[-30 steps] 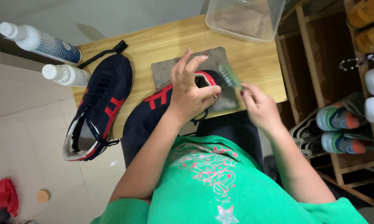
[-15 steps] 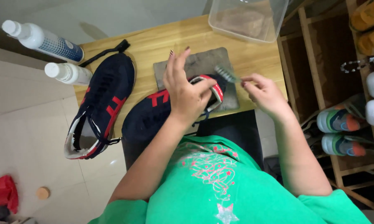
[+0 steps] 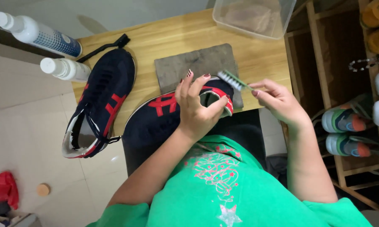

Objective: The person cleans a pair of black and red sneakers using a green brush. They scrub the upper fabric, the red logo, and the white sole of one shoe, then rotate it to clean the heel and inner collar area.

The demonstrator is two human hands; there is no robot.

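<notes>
brush comes down to the heel of the held shoe

since half a second ago the right hand (image 3: 277, 101) has swung inward, so the brush (image 3: 233, 80) that was held clear now has its bristles at the rim of the shoe (image 3: 156, 120); the left hand (image 3: 196, 107) has hardly shifted.

nearest, a person in a green shirt (image 3: 223, 189) leans over the work, and both forearms reach forward from it. the left hand is clasped on the navy and red shoe, thumb on one side of the opening and fingers spread above it, which seems meant to steady it and keep the heel turned up toward the brush. the shoe sits half on the person's lap and half on the near edge of the wooden table (image 3: 177, 38), close in where both hands can reach it. the right hand pinches the brush by its handle between thumb and fingers, angled so the bristles point down at the heel.

beyond, a grey cloth (image 3: 189, 65) lies flat on the table just under the heel. the second shoe (image 3: 101, 101) rests to the left, overhanging the table edge. two white bottles (image 3: 51, 50) lie at the far left corner, beside a thin black brush (image 3: 103, 47). a clear plastic tub (image 3: 256, 17) sits at the far edge. a rack of shoes (image 3: 349, 122) stands to the right.
</notes>
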